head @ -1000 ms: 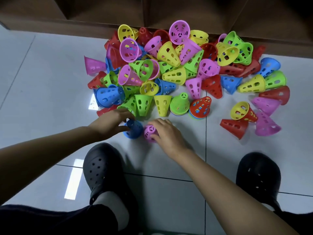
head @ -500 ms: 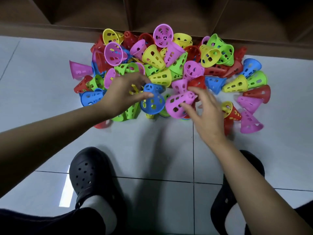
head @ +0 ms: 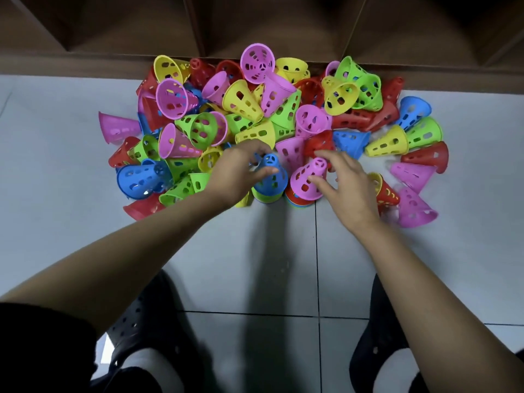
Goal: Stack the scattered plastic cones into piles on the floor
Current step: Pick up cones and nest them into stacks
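A heap of perforated plastic cones (head: 272,109) in pink, yellow, green, red and blue lies on the grey floor against a wooden base. At its near edge stand two short stacks. My left hand (head: 238,171) pinches a blue cone (head: 270,174) that sits upright on top of the left stack, over a green one. My right hand (head: 346,182) holds a pink cone (head: 307,180) between thumb and fingers, tilted on top of the right stack (head: 297,199) of red and other colours.
Dark wooden shelving (head: 255,26) runs along the far edge behind the heap. My two feet in black clogs (head: 147,330) (head: 377,336) stand on the tiled floor (head: 255,251) near me. Loose pink and red cones (head: 414,211) lie to the right of my right hand.
Both hands picked a cone off the floor, a blue one left and a pink one right, carried them forward and set them down onto the two stacks.
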